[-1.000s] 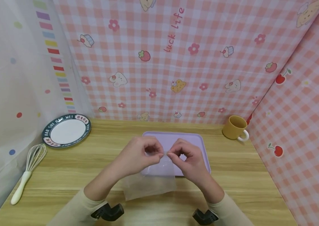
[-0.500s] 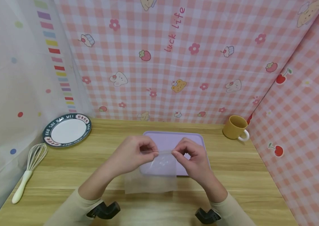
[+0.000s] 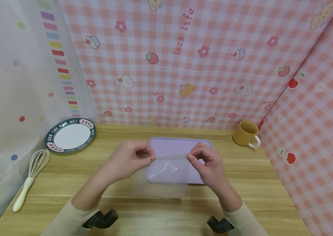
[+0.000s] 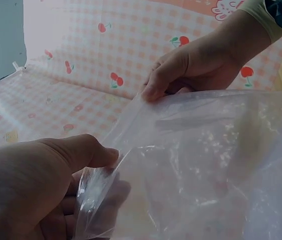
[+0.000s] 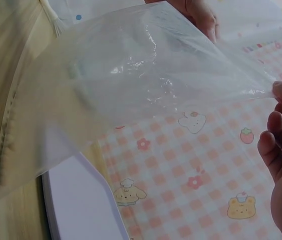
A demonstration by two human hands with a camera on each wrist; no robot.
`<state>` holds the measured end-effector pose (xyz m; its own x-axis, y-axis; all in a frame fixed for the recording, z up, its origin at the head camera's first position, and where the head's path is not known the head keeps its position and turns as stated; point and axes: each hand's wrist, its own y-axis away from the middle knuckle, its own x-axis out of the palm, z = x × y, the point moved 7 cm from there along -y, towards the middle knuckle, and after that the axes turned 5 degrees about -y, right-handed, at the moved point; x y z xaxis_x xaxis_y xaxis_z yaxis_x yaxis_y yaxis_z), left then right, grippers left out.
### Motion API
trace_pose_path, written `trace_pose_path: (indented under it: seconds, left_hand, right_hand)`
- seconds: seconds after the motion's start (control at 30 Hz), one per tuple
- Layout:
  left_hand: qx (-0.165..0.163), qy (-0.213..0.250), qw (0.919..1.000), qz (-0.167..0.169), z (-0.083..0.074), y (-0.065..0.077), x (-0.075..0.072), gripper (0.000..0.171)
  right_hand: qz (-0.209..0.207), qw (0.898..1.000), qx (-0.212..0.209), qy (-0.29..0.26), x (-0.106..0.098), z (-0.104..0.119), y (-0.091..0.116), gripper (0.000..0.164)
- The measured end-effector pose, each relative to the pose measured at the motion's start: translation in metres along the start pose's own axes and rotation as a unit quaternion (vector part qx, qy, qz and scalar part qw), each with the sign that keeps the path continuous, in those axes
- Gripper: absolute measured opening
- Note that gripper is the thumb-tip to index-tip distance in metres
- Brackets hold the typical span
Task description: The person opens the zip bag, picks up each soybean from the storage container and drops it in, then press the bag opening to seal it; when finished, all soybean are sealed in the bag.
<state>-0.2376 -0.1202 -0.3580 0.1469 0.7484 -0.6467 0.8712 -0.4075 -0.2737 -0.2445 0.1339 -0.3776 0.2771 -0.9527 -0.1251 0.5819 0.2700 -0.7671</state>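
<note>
A clear plastic bag (image 3: 166, 177) hangs from both hands above the purple tray (image 3: 181, 142). My left hand (image 3: 131, 160) pinches one end of its top edge between thumb and fingers; my right hand (image 3: 207, 162) pinches the other end. The edge runs nearly straight between them. In the left wrist view, the bag (image 4: 191, 165) spreads out wrinkled and shiny from the left thumb. The right wrist view shows the bag's (image 5: 130, 65) lower part sloping down over the tray (image 5: 80, 200). Whether its mouth is parted I cannot tell.
A white plate with a dark patterned rim (image 3: 50, 136) lies at the back left, with a white-handled whisk (image 3: 26, 186) in front of it. A yellow mug (image 3: 244, 133) with a white handle stands back right. Patterned cloth walls (image 3: 166, 75) close off the back and sides.
Both hands have moved apart, the left hand to the left and the right hand to the right. The bag's top edge has gone from bunched between the fingertips to stretched out.
</note>
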Motion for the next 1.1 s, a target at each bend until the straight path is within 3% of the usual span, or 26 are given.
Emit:
trace_pose_path:
  seconds: [0.37, 0.9, 1.1]
  left_hand:
    - [-0.013, -0.023, 0.9996, -0.011, 0.009, 0.007, -0.016, 0.013]
    - [-0.042, -0.002, 0.9991, -0.011, 0.019, 0.018, -0.035, 0.008]
    - [-0.038, -0.016, 0.9990, -0.017, 0.018, 0.020, -0.041, 0.007]
  right_hand:
    - [-0.009, 1.000, 0.013, 0.012, -0.009, -0.001, -0.004, 0.019]
    - [-0.027, 0.999, 0.032, -0.009, -0.018, -0.003, -0.006, 0.021]
    - [-0.033, 0.999, 0.036, -0.017, -0.019, -0.003, -0.006, 0.020]
